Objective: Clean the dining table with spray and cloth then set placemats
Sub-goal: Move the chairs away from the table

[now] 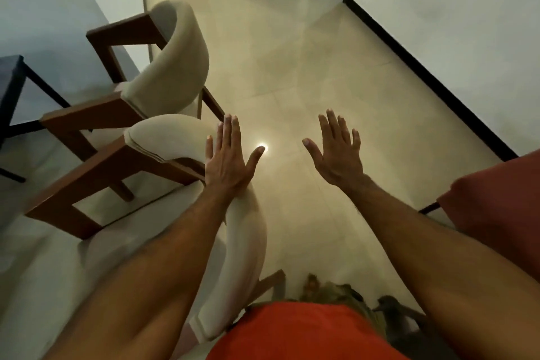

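Glossy cream floor tiles (pixel 306 67) fill the middle of the head view, a lamp glare (pixel 262 147) shining between the hands. Cream upholstered chairs (pixel 172 58) with brown wooden frames line the left side, and a dark table corner (pixel 11 79) shows at the far left edge. A red cushion (pixel 496 202) sits at the right edge. Left hand (pixel 226 159) and right hand (pixel 336 152) are held out flat, fingers straight and slightly spread, holding nothing. No spray, cloth or placemats are visible. Likely risks: the left arm knocking the nearest chair back (pixel 248 242) just beside it, or slipping on the polished tiles.
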